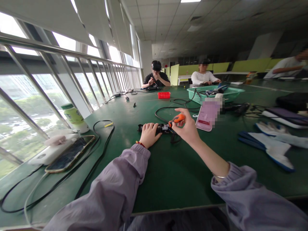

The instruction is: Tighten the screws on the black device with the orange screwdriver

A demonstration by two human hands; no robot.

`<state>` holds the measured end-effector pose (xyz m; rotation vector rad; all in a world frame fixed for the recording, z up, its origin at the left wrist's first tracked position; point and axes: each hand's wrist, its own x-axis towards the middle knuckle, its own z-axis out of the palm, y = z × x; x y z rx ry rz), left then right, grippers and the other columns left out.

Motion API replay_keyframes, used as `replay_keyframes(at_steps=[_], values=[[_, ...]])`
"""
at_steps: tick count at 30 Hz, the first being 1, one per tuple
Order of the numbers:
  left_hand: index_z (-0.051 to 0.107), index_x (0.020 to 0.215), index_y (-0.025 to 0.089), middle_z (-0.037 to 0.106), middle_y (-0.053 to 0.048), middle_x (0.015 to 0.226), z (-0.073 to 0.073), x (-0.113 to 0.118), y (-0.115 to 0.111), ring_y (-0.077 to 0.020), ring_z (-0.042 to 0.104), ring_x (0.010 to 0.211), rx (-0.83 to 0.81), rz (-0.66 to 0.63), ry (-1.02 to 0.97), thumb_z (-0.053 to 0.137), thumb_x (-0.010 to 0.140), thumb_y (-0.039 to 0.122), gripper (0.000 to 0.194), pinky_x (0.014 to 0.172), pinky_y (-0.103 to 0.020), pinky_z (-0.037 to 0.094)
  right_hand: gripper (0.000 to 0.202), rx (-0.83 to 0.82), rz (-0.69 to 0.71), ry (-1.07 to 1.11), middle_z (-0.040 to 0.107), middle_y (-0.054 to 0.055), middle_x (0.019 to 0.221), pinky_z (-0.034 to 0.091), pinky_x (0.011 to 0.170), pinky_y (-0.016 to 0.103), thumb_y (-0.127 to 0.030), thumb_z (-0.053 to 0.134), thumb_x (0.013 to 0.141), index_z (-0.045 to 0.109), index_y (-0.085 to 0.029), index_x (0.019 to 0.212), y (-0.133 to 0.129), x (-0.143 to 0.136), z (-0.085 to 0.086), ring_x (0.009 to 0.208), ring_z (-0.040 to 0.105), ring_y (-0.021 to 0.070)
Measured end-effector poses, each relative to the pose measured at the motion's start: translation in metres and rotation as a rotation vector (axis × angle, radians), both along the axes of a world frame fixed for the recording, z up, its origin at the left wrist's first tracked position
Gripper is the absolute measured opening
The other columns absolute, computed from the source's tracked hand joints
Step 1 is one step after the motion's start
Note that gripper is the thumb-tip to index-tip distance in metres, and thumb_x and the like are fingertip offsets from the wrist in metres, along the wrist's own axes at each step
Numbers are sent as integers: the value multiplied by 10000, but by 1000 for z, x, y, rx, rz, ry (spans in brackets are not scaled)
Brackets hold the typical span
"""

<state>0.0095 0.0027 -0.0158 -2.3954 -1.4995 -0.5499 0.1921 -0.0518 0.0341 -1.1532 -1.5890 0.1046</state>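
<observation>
On the green table (115, 179) lies a black device (159, 129) with a dark cable running from it. My left hand (149, 135) rests over the device, its fingers wrapped on it and holding it down. An orange-handled screwdriver (177, 119) is pinched between the fingers of my right hand (189, 126). The screwdriver slants down to the left, and its tip is at the right part of the device. Whether the tip sits in a screw is too small to tell.
A pink-screened phone (207, 115) and a green basket (231, 93) are beyond my right hand. White-blue gloves (274, 146) lie right. A red box (164, 95) stands ahead. A dark phone (71, 154), bottle (75, 118) and cables are left. Several people sit farther back.
</observation>
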Motion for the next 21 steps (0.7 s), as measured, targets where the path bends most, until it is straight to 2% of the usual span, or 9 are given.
replay_keyframes(at_steps=[3, 6, 8, 9, 12, 15, 18, 20, 21], values=[[463, 1221, 183, 527, -101, 1142, 0, 0, -1, -256, 431, 1092, -1, 0, 4, 493, 831, 413, 454, 999, -416, 289, 539, 13, -20, -15, 575, -18, 749, 447, 577, 269, -313, 611, 647, 450, -223, 1153, 1, 2, 0, 620, 556, 149], [462, 1227, 176, 528, -101, 1146, 0, 0, 0, -257, 435, 1088, 2, 3, 12, 490, 832, 416, 463, 1004, -413, 283, 313, -72, -32, -34, 576, -19, 673, 452, 614, 293, -407, 590, 699, 550, -228, 953, 1, 3, 2, 635, 578, 170], [461, 1227, 180, 528, -98, 1147, 0, -1, 0, -258, 436, 1086, 0, 4, 10, 488, 831, 415, 461, 1004, -414, 283, 203, -89, 2, 4, 613, -1, 743, 460, 658, 303, -397, 558, 732, 570, -230, 846, 1, 3, 1, 683, 593, 173], [461, 1225, 184, 528, -96, 1145, 0, -1, 0, -258, 436, 1085, -2, 2, 6, 488, 831, 413, 456, 1002, -415, 284, 187, -78, 20, 33, 621, 4, 784, 463, 674, 302, -370, 555, 732, 571, -231, 857, 2, 3, 1, 705, 596, 171], [463, 1217, 192, 528, -96, 1143, -1, -1, 0, -255, 436, 1084, -4, -2, -3, 489, 831, 409, 444, 996, -417, 289, 358, -11, 57, 107, 603, 0, 820, 465, 651, 280, -288, 576, 686, 522, -224, 1034, 4, 3, -2, 672, 572, 146], [463, 1221, 183, 529, -98, 1143, 0, -1, -1, -257, 435, 1085, -1, 3, 8, 486, 832, 415, 454, 998, -414, 286, 510, 3, 18, 136, 567, -19, 782, 450, 595, 264, -315, 610, 659, 458, -215, 1135, 6, 3, -4, 599, 535, 128], [463, 1230, 175, 529, -98, 1147, 0, 0, -1, -261, 431, 1088, 2, 10, 21, 483, 834, 423, 467, 1002, -411, 283, 351, -50, -57, 128, 544, -32, 680, 443, 608, 279, -398, 588, 699, 535, -223, 998, 6, 3, -4, 598, 536, 145], [465, 1231, 172, 528, -98, 1150, -1, 0, -1, -262, 430, 1088, 2, 10, 25, 480, 836, 425, 470, 1002, -409, 283, 231, -66, -50, 131, 556, -21, 674, 445, 638, 291, -390, 550, 730, 564, -220, 886, 6, 3, -4, 617, 543, 152], [467, 1231, 170, 529, -97, 1150, -1, 0, -1, -262, 430, 1088, 2, 9, 25, 481, 836, 425, 471, 1002, -408, 284, 220, -60, -33, 142, 565, -15, 695, 448, 647, 292, -366, 545, 729, 562, -217, 890, 6, 3, -3, 623, 544, 149]])
